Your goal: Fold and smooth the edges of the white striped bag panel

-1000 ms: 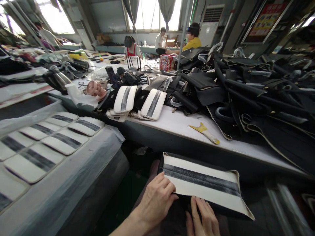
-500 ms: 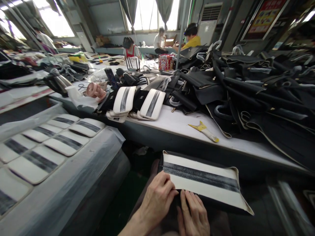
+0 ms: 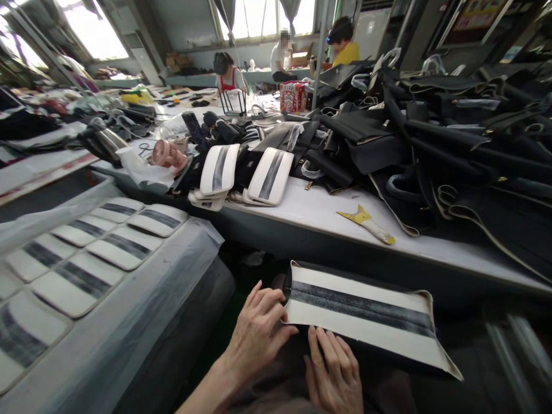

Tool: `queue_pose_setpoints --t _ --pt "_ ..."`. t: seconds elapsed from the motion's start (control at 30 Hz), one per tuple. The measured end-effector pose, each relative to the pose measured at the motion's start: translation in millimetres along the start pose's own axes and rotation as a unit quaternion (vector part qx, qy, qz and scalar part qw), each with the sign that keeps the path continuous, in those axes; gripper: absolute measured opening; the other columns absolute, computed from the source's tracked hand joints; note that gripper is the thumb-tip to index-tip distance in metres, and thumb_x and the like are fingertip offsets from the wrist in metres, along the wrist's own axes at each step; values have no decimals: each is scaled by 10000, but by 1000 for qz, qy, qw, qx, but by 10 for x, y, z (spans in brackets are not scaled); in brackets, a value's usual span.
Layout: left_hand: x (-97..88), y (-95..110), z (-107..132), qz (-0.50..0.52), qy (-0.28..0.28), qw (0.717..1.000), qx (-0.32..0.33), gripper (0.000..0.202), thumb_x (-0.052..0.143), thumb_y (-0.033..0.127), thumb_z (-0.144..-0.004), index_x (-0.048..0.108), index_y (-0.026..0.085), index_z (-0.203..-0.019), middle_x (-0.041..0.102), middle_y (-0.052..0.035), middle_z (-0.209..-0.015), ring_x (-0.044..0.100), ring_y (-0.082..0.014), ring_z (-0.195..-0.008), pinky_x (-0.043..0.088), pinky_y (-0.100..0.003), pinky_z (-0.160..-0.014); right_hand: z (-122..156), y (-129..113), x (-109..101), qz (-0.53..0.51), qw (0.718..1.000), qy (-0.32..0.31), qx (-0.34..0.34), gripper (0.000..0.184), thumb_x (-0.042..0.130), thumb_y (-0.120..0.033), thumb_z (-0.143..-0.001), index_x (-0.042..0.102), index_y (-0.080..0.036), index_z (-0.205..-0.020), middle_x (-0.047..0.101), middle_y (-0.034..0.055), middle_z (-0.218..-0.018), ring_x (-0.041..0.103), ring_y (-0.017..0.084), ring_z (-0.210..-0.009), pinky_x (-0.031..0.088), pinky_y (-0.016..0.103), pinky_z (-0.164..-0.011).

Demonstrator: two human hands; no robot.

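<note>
A black bag piece [image 3: 357, 336] with a white panel and a dark lengthwise stripe lies tilted across my lap. Its pale edges curl up at the corners. My left hand [image 3: 259, 322] is at its near left corner, fingers bent over the edge and thumb stretched below. Along the near edge, my right hand [image 3: 332, 362] presses its fingers, held close together, against the black side. The undersides of both hands are hidden.
White striped panels [image 3: 125, 247] lie in rows on a covered stand at left. On the white table [image 3: 319, 213] are a yellow scraper-like tool [image 3: 366, 224], more striped panels [image 3: 271, 175], a pink fan [image 3: 169, 154] and heaped black bags [image 3: 414, 144]. Several people sit farther back.
My left hand has shifted left from the near edge to the corner, and its fingers have lifted and spread somewhat. My right hand stays at the near edge, and the view has shifted slightly.
</note>
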State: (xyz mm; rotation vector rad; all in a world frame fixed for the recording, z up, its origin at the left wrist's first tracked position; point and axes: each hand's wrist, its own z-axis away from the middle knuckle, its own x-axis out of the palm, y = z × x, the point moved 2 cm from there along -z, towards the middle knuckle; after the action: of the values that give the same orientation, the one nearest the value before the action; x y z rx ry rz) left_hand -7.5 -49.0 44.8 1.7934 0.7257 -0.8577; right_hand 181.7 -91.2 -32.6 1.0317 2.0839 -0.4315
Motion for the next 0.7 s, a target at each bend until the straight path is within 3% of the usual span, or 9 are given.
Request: queue_pose_setpoints --t 0.2,0.4,0.57,0.7 --pt "58 -72 33 18 -15 1000 6 115 660 257 -856 553 221 -838 605 -15 -1143 552 -199 -1132 242 -553 -1179 45 -21 69 13 1000 -18 -12 375 513 -148 -890 645 -108 -1239 670 138 -1188 550 275 -1148 371 455 -1036" --pt "323 -75 89 79 23 995 -53 188 569 238 -902 492 227 -1074 504 -107 -1329 452 -243 -1298 423 -517 -1085 -68 -62 9 -50 997 -20 49 419 432 -82 -894 609 -94 -1274 675 109 -1194 517 243 -1192 339 411 -1079" --pt "339 -103 -26 -16 -25 999 16 308 558 289 -911 498 268 -1213 398 -84 -1489 285 -284 -1438 303 -616 -1143 -146 -6 -100 -54 996 -4 67 400 426 -89 -902 615 -66 -1254 676 110 -1153 540 231 -1159 404 375 -1023" --pt "308 -140 -244 -114 -54 989 83 538 613 350 -860 442 298 -1368 278 -66 -1592 255 -316 -1461 307 -629 -1135 -166 106 -176 -147 986 12 83 380 432 -65 -877 605 -59 -1215 676 132 -1052 600 226 -1007 526 378 -878"
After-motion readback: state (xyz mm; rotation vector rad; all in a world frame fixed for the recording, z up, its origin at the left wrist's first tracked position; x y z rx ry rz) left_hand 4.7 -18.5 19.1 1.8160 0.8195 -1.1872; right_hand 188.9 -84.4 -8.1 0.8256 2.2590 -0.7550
